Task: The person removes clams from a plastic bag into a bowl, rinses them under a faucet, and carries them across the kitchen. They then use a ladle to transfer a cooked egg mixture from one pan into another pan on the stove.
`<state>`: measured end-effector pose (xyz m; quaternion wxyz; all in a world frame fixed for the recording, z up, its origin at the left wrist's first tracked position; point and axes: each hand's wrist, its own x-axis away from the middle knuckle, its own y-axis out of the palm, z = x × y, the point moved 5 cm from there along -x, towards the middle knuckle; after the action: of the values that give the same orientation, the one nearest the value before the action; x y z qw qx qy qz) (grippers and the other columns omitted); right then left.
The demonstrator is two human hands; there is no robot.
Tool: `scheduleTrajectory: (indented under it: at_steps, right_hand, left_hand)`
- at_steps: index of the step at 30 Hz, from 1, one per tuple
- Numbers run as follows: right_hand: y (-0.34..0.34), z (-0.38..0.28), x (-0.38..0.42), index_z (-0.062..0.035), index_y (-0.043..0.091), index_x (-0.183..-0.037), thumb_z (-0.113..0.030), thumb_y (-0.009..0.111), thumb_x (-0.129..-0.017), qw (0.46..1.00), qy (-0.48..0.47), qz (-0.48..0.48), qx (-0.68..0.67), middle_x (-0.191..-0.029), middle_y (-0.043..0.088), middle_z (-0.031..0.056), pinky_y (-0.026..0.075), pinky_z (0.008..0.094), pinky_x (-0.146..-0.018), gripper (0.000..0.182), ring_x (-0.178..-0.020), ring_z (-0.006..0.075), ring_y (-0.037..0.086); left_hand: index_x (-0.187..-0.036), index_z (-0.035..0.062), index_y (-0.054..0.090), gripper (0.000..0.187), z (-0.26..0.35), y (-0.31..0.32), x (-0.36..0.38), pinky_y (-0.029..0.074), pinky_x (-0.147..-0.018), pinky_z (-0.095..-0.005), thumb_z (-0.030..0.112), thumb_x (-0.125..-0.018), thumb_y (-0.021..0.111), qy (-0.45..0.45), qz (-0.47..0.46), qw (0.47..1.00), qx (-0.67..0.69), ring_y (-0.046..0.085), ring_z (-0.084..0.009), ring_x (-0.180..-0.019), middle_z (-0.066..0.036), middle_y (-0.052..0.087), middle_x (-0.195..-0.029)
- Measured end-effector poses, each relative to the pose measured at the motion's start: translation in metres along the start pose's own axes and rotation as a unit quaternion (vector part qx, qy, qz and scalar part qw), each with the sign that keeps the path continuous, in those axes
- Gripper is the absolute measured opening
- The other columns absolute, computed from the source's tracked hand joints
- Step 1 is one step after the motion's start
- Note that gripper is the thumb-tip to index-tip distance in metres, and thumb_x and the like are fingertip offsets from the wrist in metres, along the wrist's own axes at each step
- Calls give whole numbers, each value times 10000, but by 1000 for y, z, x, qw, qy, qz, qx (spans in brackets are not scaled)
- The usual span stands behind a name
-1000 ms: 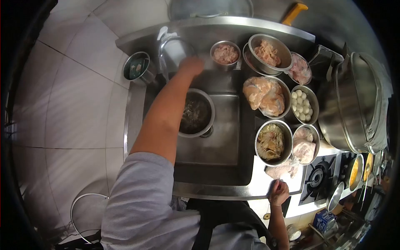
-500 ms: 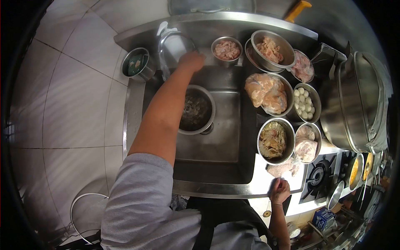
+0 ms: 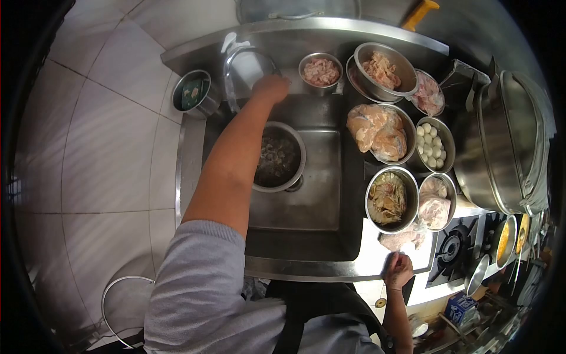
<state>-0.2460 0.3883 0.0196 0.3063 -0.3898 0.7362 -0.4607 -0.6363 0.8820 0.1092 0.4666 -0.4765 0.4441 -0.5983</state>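
Note:
My left hand (image 3: 271, 88) reaches across the sink (image 3: 318, 171), fingers closed at the curved metal piece (image 3: 231, 94) behind it; what they grip is hidden. Below my forearm, a round pot (image 3: 302, 154) with dark contents stands in the sink, partly covered by my arm. My right hand (image 3: 399, 270) is curled closed at the counter's front edge, just below a piece of raw meat (image 3: 402, 239); anything inside it is too small to tell. Above that meat stand a bowl of yellowish pieces (image 3: 387, 199) and a bowl of pale meat (image 3: 434, 211).
Bagged meat (image 3: 377, 133), white balls (image 3: 430, 144) and bowls of cut meat (image 3: 321, 72) line the back and right. A metal container (image 3: 206, 106) stands left of the sink. A stove burner (image 3: 451, 248) and large pots (image 3: 495, 141) are at the right.
The whole view has shifted very slightly. Both hands keep the same places and closed shapes.

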Motion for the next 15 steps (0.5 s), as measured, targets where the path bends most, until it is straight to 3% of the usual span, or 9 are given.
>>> scheduleTrajectory:
  at_steps: [2, 9, 11, 12, 14, 15]
  right_hand:
    - [1, 2, 1, -45, 569, -678, -196, 637, -868, 1000, 5, -5, -5, -653, 582, 132, 454, 431, -602, 252, -626, 336, 577]
    - [3, 4, 1, -47, 560, -668, -192, 631, -871, 1000, -2, 11, -7, -644, 577, 128, 450, 437, -595, 260, -619, 336, 573]
    - [3, 6, 1, -48, 553, -660, -191, 631, -871, 1000, -4, 18, -12, -637, 571, 124, 447, 437, -589, 267, -613, 334, 569]
    - [3, 6, 2, -51, 541, -651, -181, 633, -868, 999, -19, 21, -17, -619, 552, 120, 435, 433, -569, 269, -592, 329, 555]
    - [-1, 5, 4, -54, 530, -642, -171, 635, -864, 999, -33, 26, -21, -602, 533, 117, 423, 430, -550, 272, -570, 323, 542]
    - [-7, -1, 8, -59, 523, -646, -153, 640, -857, 997, -71, 16, -35, -590, 514, 109, 408, 425, -528, 259, -547, 313, 526]
  left_hand:
    - [-1185, 70, 613, 405, 11, -9, 10, 462, -950, -474, 297, -993, 338, 6, -54, 996, -69, 570, -357, -1149, -168, 601, -1237]
    - [-1203, 80, 599, 384, 9, -8, 7, 464, -954, -480, 277, -993, 345, 5, -61, 995, -79, 568, -346, -1160, -167, 594, -1248]
    - [-1114, -49, 632, 637, 1, -2, 1, 459, -934, -476, 492, -962, 331, 11, -12, 1000, -19, 599, -407, -1081, -272, 618, -1148]
    - [-1114, -49, 632, 637, -3, 10, -1, 459, -934, -476, 492, -962, 331, 12, -12, 1000, -19, 599, -407, -1081, -272, 618, -1148]
    - [-1170, -23, 593, 586, -26, 27, -5, 463, -917, -460, 492, -914, 483, -54, 170, 961, 212, 615, -403, -1042, -258, 635, -1115]
    - [-1170, -23, 593, 586, -37, 53, -13, 463, -917, -460, 492, -914, 483, -52, 171, 961, 212, 615, -403, -1042, -258, 635, -1115]
